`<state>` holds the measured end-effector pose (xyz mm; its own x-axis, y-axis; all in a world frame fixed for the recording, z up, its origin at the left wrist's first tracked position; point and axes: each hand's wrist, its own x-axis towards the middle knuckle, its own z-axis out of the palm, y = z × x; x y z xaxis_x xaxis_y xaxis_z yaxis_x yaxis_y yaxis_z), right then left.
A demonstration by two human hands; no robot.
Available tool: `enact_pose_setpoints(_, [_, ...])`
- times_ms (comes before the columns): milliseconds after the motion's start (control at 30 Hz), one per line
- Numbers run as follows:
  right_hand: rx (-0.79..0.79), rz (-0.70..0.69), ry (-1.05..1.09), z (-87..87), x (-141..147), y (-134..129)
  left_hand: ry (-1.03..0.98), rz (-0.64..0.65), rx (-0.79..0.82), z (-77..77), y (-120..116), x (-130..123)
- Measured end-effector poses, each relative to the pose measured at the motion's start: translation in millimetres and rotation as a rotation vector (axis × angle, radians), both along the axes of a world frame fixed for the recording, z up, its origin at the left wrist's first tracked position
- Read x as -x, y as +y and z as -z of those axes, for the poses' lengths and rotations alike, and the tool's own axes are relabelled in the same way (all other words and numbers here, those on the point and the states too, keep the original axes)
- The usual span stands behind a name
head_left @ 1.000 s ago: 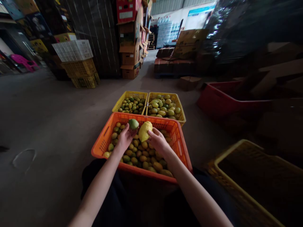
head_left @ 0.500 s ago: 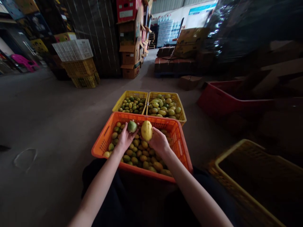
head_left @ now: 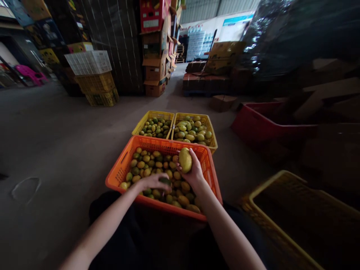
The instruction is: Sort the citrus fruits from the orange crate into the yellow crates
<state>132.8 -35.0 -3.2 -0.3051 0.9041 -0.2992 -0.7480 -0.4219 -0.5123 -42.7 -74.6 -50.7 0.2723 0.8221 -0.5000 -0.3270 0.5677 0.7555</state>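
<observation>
The orange crate (head_left: 119, 167) in front of me holds many small green and yellow mangoes (head_left: 157, 165). My right hand (head_left: 195, 170) is closed around a large yellow-green mango (head_left: 185, 160), lifted over the crate's right side. Lower and further left, my left hand (head_left: 152, 182) reaches palm down over the heap, blurred by motion. A dark green mango (head_left: 165, 182) is in its fingers, close above the other fruit. Part of the heap is hidden under both hands.
Two yellow crates of mangoes, a left one (head_left: 137, 130) and a right one (head_left: 214, 139), stand against the far side. A yellow crate (head_left: 270, 180) and a red bin (head_left: 242, 123) are at the right. Stacked cartons (head_left: 153, 73) and crates (head_left: 95, 82) rise behind.
My left hand has turned over and dropped with the green mango towards the heap. My right hand has moved a little right, and its mango is turned to another side.
</observation>
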Motion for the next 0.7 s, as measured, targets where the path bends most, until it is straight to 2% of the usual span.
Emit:
enact_pose_setpoints(67, [-0.008,0.044,0.002,-4.0,-8,1,0.11,0.299,0.243,9.0,-18,-2])
enact_pose_setpoints(100, [-0.01,0.06,0.008,-6.1,-11,2,0.139,0.371,0.341,10.9,-21,-2])
enact_pose_setpoints(133, [-0.011,0.073,0.018,-8.2,-13,1,0.137,0.368,0.389,10.1,-19,1])
enact_pose_setpoints(200, [-0.007,0.078,0.037,-11.5,-17,0,0.048,0.175,0.304,0.8,1,12])
enact_pose_setpoints(233, [-0.003,0.074,0.043,-12.6,-18,-1,-0.033,-0.001,0.181,-6.3,16,20])
enact_pose_setpoints(300, [0.003,0.062,0.041,-13.2,-19,-2,-0.078,-0.17,0.052,-19.6,47,39])
enact_pose_setpoints(367, [0.011,0.054,0.026,-11.6,-19,-2,-0.118,-0.403,-0.034,-24.7,68,54])
enact_pose_setpoints(433, [0.03,0.051,-0.001,-8.5,-19,-1,-0.138,-0.441,0.023,-20.0,73,59])
enact_pose_setpoints(567, [0.056,0.032,-0.043,-2.2,-16,-1,-0.123,-0.293,0.102,0.1,57,47])
enact_pose_setpoints(700, [0.059,-0.014,-0.129,1.3,-10,-3,-0.074,-0.201,0.168,15.2,50,37])
